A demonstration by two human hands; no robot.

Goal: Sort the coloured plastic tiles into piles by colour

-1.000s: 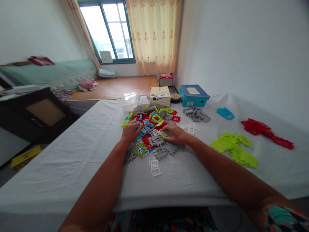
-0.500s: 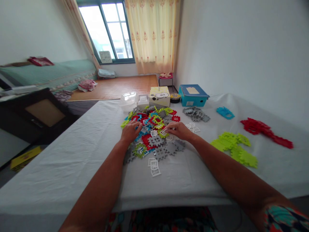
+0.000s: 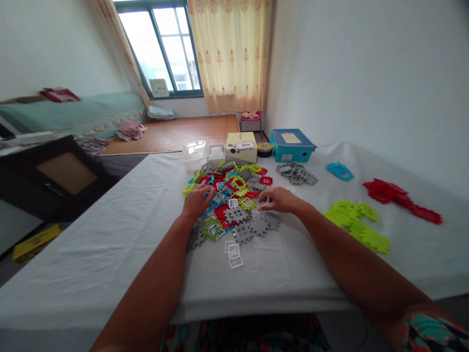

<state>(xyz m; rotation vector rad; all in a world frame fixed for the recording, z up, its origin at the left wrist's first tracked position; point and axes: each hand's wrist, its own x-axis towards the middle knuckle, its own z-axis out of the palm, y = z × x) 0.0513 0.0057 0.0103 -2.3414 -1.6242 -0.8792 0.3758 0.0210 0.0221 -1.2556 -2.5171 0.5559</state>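
A mixed heap of interlocking plastic tiles [image 3: 234, 195], grey, red, blue, green and white, lies mid-table on a white cloth [image 3: 110, 234]. My left hand [image 3: 198, 199] rests flat on the heap's left side, fingers spread over blue and red pieces. My right hand [image 3: 280, 199] hovers at the heap's right edge, fingers curled toward small white window pieces [image 3: 293, 190]; whether it grips one is unclear. A few white pieces [image 3: 233, 253] lie loose in front of the heap.
Sorted groups lie to the right: grey tiles [image 3: 297, 173], blue tiles [image 3: 340, 171], red tiles [image 3: 401, 200], green tiles [image 3: 357, 225]. At the far edge stand a clear tub [image 3: 194, 152], a cream box [image 3: 241, 146] and a blue box [image 3: 291, 144]. A dark cabinet [image 3: 62, 171] stands left.
My right hand has slid right and slightly away, from the heap's middle to its right edge by the white pieces. My left hand has stayed put.
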